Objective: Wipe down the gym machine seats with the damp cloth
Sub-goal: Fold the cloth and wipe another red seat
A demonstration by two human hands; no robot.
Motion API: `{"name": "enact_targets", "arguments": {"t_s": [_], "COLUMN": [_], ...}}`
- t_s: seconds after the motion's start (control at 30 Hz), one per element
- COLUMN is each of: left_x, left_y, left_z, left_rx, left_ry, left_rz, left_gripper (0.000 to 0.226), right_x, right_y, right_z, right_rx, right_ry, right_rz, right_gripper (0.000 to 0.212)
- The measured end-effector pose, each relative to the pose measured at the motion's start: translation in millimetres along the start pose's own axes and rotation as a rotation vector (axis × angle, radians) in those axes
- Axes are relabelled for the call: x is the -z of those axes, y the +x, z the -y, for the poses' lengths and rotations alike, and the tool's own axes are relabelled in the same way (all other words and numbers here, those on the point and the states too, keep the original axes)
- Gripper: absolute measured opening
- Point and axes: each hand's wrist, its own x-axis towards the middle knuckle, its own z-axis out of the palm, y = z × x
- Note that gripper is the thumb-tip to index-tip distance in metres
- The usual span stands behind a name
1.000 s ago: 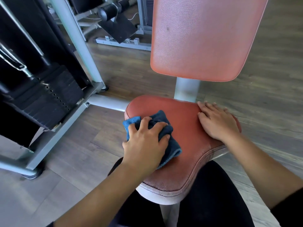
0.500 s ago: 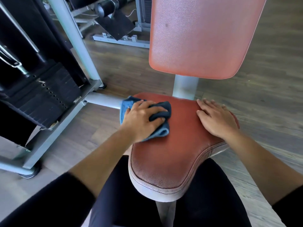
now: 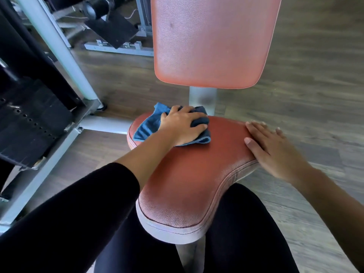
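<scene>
1. Since a second ago, left hand (image 3: pixel 182 126) and blue cloth (image 3: pixel 149 125) have travelled from the seat's near-left part up to its far-left corner, by the grey post (image 3: pixel 202 99); right hand (image 3: pixel 273 150) has barely shifted.
2. Cloth position: bunched under the left palm on the red seat pad (image 3: pixel 187 174), one corner trailing off toward the pad's left edge.
3. Left hand state: fingers curled over the cloth, pressing it down onto the pad.
4. Right hand state: flat and released, fingers spread, resting on the seat's right rim; it grasps nothing.
5. Key relation: the seat's long axis runs from the post toward the person. The cloth sits at the far end, so the unwiped-looking stretch lies nearer the body and to the right.
6. Left hand is nearer that stretch; its forearm reaches diagonally across the pad's left edge, wrist low.
7. Judgement: backrest (image 3: pixel 212 42) looks not yet covered in this pass.
</scene>
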Motion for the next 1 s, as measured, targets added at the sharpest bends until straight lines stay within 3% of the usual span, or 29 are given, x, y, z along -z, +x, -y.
{"name": "enact_targets", "arguments": {"t_s": [0.27,0.53,0.67,0.87,1.0], "left_x": [-21,-20,-15,-3,-7], "left_y": [3,17,22,-9,-33], "left_z": [-62,-20,37,91,61], "left_rx": [-0.278,-0.526,-0.384,0.034,0.038], "left_ry": [-0.005,-0.144,-0.178,-0.166,-0.126], "left_rz": [0.048,0.004,-0.105,-0.268,-0.300], "left_gripper": [0.043,0.048,0.052,0.055,0.051], "right_x": [-10,-13,-13,-14,-14], "right_y": [-4,-2,-2,-2,-1], "right_z": [-4,-1,-2,-2,-2], "right_rx": [-0.043,-0.071,-0.070,-0.070,-0.070], "right_ry": [-0.029,-0.011,-0.028,-0.022,-0.013], "right_rz": [-0.064,-0.072,-0.065,-0.067,-0.064], "right_gripper": [0.081,0.080,0.080,0.080,0.080]}}
